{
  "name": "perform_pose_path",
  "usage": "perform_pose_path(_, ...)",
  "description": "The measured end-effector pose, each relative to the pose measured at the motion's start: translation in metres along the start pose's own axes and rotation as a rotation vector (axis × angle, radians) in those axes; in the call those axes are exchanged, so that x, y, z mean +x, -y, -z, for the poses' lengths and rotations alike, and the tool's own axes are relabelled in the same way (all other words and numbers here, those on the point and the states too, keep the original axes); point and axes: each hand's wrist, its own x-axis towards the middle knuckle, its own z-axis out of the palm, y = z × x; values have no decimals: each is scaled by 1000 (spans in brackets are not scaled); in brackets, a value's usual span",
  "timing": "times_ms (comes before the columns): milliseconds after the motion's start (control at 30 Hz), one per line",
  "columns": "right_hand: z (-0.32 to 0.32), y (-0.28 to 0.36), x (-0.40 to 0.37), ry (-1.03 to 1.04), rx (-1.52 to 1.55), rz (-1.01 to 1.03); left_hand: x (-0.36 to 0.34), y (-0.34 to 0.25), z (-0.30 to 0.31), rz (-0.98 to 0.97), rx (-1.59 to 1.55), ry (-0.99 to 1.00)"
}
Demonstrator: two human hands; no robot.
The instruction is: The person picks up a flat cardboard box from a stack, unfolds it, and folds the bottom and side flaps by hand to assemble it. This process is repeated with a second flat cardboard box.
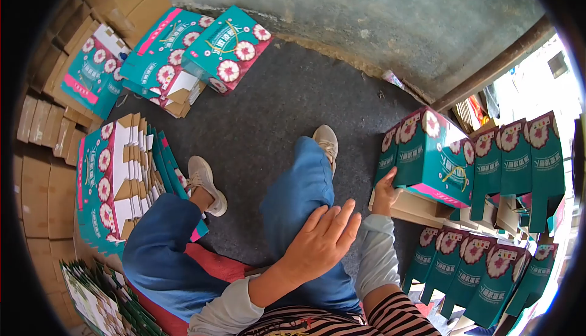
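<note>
My right hand (386, 193) is at the near left edge of a teal gift box (430, 156), its fingers round the corner. Flower pictures and a cord handle show on the folded-up box, which rests at the end of a row of similar boxes on the right. Over my knee, my left hand (321, 241) hovers with its fingers stretched out and nothing in it. To my left stands a stack of flattened teal cartons (97, 183), their cardboard flaps facing me.
Two more teal boxes (229, 49) lie on the dark floor (268, 98) near the wall (366, 18). Brown cardboard boxes (36, 195) are piled along the left. Several teal boxes (497, 281) stand in a lower row at right. Dark green folded sheets (104, 299) lean at lower left.
</note>
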Motion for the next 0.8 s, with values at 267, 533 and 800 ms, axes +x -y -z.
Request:
perform_pose_path(267, -67, -24, -30, -496, -4, -72, 5, -8, -5, 2, -21, -47)
perform_pose_path(533, -51, -51, -91, -146, -401, -514, -56, 25, 96, 216, -204, -312)
perform_pose_path(800, -239, -95, -183, 961, -1830, -407, -293, 122, 223, 1157, 456, -449)
